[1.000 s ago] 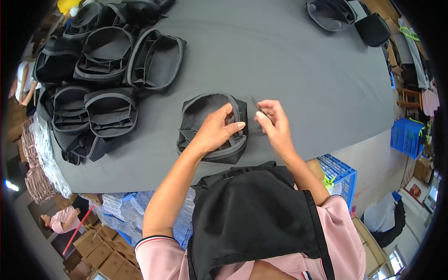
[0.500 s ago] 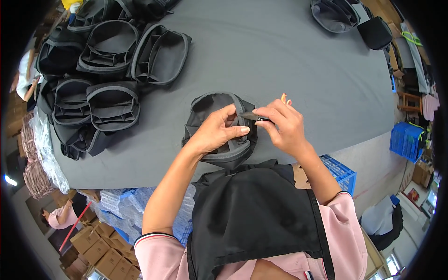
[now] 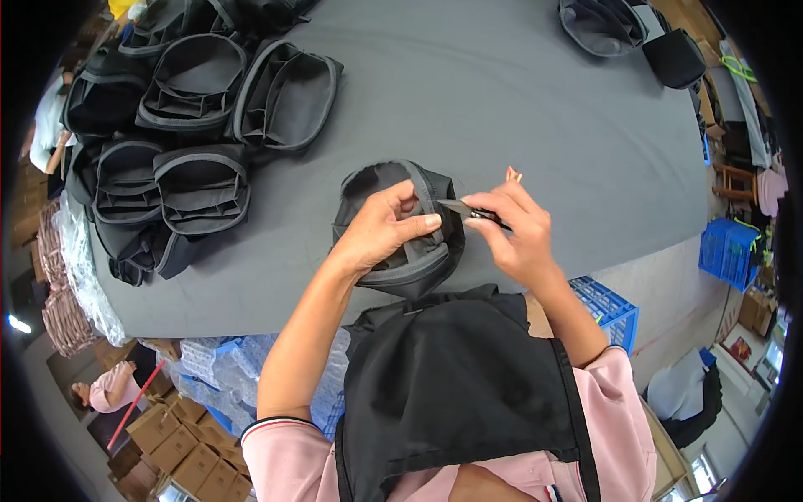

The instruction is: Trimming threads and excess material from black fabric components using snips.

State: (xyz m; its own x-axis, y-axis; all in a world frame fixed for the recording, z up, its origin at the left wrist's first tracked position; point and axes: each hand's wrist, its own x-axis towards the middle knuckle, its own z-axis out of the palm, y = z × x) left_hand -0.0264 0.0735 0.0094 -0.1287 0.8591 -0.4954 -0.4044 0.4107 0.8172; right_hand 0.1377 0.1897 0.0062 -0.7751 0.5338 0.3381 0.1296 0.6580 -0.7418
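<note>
My L hand [image 3: 381, 230] is half closed on the blk zip bag [image 3: 414, 266]: the fingers bend inside the opening, the thumb lies over the rim nearest my R hand [image 3: 519, 233]. So the bag is directly under and around my L hand, open side up, on the gray table cover [image 3: 519, 109]. My R hand is closed in a pinch, w/ the small blade tool [image 3: 460, 207] btwn thumb and fingers. Its tip points toward my L hand and is at the bag's rim, just ahead of my L thumb; whether it touches, I can't tell. Exact kind of tool, knife or snips, is also not clear to me.

Ahead and to the left of my L hand is a group of open blk bags w/ inner dividers [image 3: 194, 79], close together, some touching. Far ahead and right of my R hand there are one open blk pouch [image 3: 600, 29] and one closed blk case [image 3: 674, 58], side by side. Behind my R hand, below table edge, is a blue plastic crate [image 3: 609, 311]. Behind my L hand, also lower, is clear bubble wrap [image 3: 209, 368].
</note>
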